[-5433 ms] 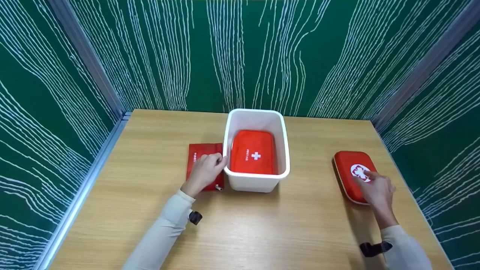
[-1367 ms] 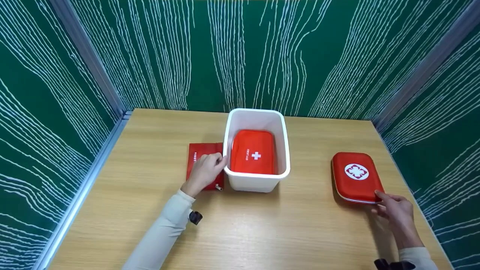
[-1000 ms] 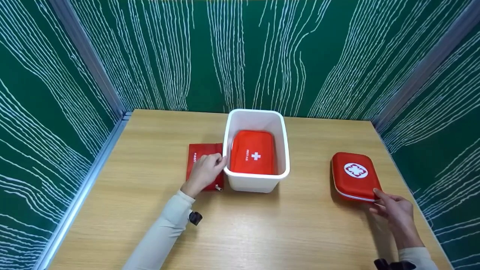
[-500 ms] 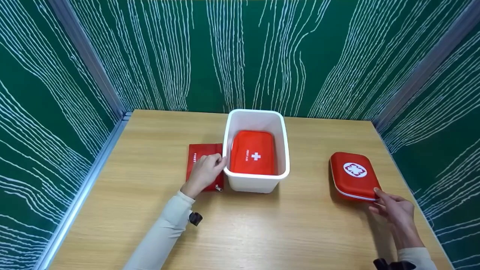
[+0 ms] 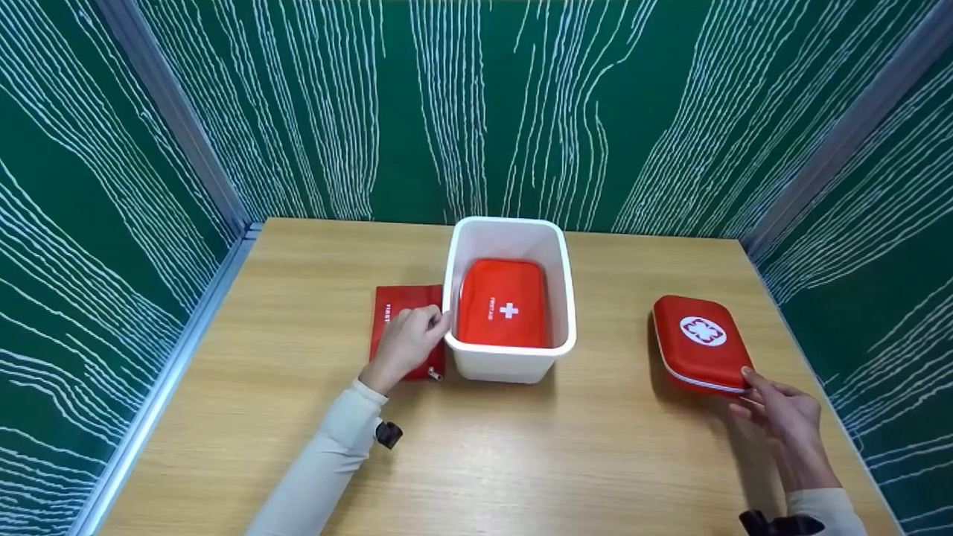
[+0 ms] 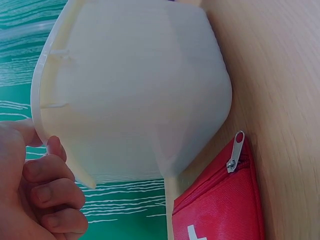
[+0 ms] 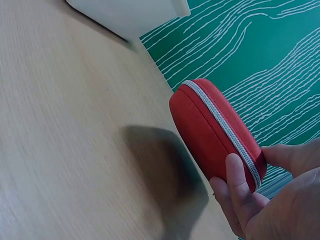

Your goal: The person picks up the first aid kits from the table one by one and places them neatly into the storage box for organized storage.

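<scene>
In the head view my left hand [image 5: 408,339] pinches the left rim of a white plastic bin [image 5: 493,363] between thumb and curled fingers. Inside the bin lies a red first aid pouch [image 5: 484,286] with a white cross. My right hand [image 5: 791,420] grips a hard red first aid case [image 5: 689,365] by its near right corner, thumb on top and fingers beneath. The right wrist view has the zipped side of this case [image 7: 202,127] raised off the table, its shadow below. A flat red zip pouch [image 5: 383,339] lies left of the bin, partly under my left forearm and hand.
A wooden table [image 5: 595,461] carries everything. Green panels [image 5: 670,74] with white wavy lines stand behind it and at both sides, joined by metal posts [image 5: 841,141]. The flat pouch's zip pull [image 6: 236,152] points toward the bin's base.
My right hand has gone from the top of the first aid case to its near right corner. The case has since risen a little and shifted left. My left hand and the bin stay put.
</scene>
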Demonstrator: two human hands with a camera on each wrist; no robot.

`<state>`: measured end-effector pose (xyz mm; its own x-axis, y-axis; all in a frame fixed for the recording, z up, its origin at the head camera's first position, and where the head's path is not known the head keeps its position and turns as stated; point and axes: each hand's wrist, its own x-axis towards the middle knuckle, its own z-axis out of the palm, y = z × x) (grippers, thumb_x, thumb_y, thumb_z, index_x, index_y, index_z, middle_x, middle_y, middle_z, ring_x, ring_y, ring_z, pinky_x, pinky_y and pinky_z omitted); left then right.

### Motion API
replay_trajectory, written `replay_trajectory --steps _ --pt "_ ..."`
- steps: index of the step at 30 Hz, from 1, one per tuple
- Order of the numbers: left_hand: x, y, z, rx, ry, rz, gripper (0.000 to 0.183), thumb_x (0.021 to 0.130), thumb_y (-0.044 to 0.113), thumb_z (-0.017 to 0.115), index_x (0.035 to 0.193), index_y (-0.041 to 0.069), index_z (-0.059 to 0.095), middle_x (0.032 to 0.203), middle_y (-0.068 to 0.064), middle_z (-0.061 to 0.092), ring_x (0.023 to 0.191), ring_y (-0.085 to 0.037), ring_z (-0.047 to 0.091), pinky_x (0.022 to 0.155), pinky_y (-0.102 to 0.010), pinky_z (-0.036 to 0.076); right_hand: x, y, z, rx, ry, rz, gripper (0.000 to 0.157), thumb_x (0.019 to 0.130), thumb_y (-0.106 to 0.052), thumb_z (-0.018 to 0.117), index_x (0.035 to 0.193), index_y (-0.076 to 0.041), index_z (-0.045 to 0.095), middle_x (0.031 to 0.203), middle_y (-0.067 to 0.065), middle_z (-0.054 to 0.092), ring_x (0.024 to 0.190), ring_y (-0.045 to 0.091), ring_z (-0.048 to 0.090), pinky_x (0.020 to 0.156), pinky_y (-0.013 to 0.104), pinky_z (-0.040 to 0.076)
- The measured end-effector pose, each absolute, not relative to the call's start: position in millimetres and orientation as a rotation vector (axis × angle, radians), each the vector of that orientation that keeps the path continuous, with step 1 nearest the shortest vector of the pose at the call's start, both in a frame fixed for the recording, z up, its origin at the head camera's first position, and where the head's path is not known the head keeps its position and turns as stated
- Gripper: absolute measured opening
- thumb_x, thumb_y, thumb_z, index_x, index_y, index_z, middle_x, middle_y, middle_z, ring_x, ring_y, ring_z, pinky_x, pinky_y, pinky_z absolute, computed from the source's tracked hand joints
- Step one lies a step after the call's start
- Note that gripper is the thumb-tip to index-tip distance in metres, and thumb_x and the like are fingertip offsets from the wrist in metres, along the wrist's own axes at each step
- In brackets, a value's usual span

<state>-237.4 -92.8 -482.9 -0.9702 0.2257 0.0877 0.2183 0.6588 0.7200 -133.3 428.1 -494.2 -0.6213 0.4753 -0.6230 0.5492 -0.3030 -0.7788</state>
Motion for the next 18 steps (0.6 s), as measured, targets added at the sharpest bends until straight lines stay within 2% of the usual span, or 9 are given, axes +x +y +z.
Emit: replay_trajectory --steps 4,10,18 --pt "-238 -93 -483 0.38 2.857 1.231 0.029 0.098 0.036 0.057 0.079 0.015 0.057 0.06 -0.001 0.053 0.055 -0.016 0.052 0.052 -0.023 0.039 -136 427 -492 1.356 1.786 -2.143 0.06 0.07 -0.049 0.083 0.11 -0.027 0.044 0.073 -0.014 0.063 0.082 0.016 0.074 0.075 0.027 0.056" --pt "-237 -93 -483 0.39 2.866 1.235 0.03 0.097 0.037 0.058 0.078 0.014 0.056 0.059 -0.002 0.051 0.054 -0.016 0.05 0.051 -0.023 0.037 -139 421 -485 1.337 1.753 -2.281 0.059 0.071 -0.04 0.084 0.111 -0.026 0.043 0.068 -0.013 0.066 0.072 0.015 0.074 0.069 0.028 0.057" --pt "-237 -93 -482 0.36 2.844 1.237 0.029 0.097 0.038 0.057 0.08 0.015 0.057 0.06 -0.002 0.053 0.055 -0.016 0.052 0.051 -0.022 0.039 -145 416 -472 1.287 1.715 -2.35 0.06 0.071 -0.036 0.086 0.113 -0.024 0.046 0.072 -0.012 0.07 0.07 0.014 0.074 0.068 0.029 0.057"
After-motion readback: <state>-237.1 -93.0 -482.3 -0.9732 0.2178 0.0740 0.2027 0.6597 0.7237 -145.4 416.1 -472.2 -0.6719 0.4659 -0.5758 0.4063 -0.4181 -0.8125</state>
